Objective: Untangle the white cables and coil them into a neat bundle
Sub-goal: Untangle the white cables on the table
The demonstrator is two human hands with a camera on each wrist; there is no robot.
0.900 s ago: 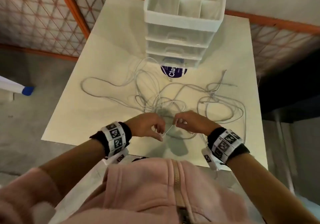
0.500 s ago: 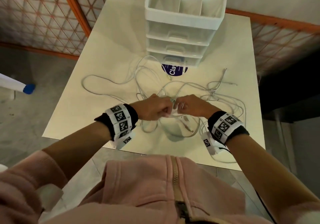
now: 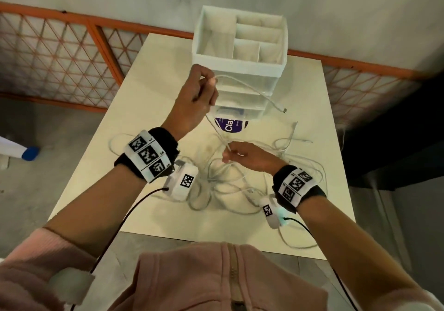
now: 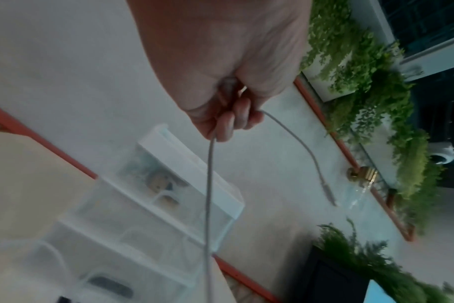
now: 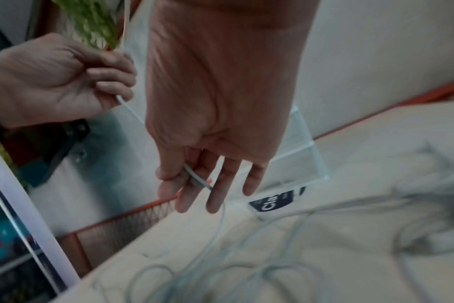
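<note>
A tangle of white cables [image 3: 223,181] lies spread over the cream table [image 3: 149,89]. My left hand [image 3: 204,82] is raised in front of the drawer unit and grips one white cable; its free end with the plug [image 3: 284,111] hangs to the right. In the left wrist view the fingers [image 4: 229,121] curl round that cable [image 4: 208,205]. The same cable runs down to my right hand [image 3: 227,153], low over the tangle. There the thumb and forefinger [image 5: 169,178] pinch the strand [image 5: 196,179], while the other fingers stay straight.
A white drawer organiser [image 3: 240,65] with open top compartments stands at the back of the table, a purple round label [image 3: 230,125] at its foot. One cable loop [image 3: 296,244] hangs over the front edge. An orange mesh fence [image 3: 60,58] runs behind.
Both hands were together at the tangle. My left hand has since risen towards the organiser, drawing one cable end up and out; my right hand stayed low on that cable.
</note>
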